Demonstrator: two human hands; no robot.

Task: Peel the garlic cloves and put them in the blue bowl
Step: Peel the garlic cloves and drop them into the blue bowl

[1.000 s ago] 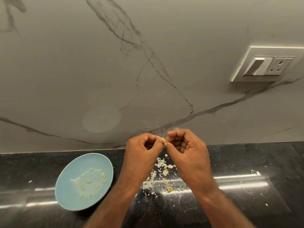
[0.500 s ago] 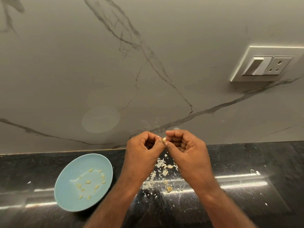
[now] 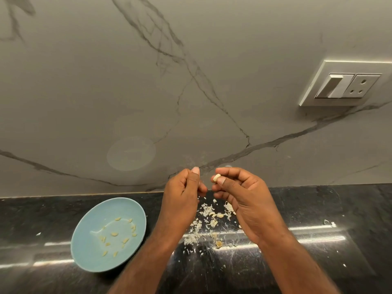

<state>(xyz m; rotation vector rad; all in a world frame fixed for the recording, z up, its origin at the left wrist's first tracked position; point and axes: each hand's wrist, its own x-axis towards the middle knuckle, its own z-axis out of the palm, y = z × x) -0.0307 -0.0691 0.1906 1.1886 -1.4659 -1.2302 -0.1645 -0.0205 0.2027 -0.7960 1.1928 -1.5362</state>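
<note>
My R hand (image 3: 239, 200) pinches the garlic clove (image 3: 216, 177) w/ thumb + index, centre frame, above the counter (image 3: 318, 209). L hand (image 3: 182, 194) fingers curled, thumb on index. Can't tell if a skin scrap is inside. I'd turn the clove, check it's bare all round, then go left — blue bowl (image 3: 95, 213), lower left, holds scattered peeled cloves (image 3: 114, 234).

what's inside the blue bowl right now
The blue bowl holds small pale peeled garlic cloves scattered over its floor. Nothing covers them: the left hand and the right hand, which pinches a garlic clove, are off to its right.
</note>
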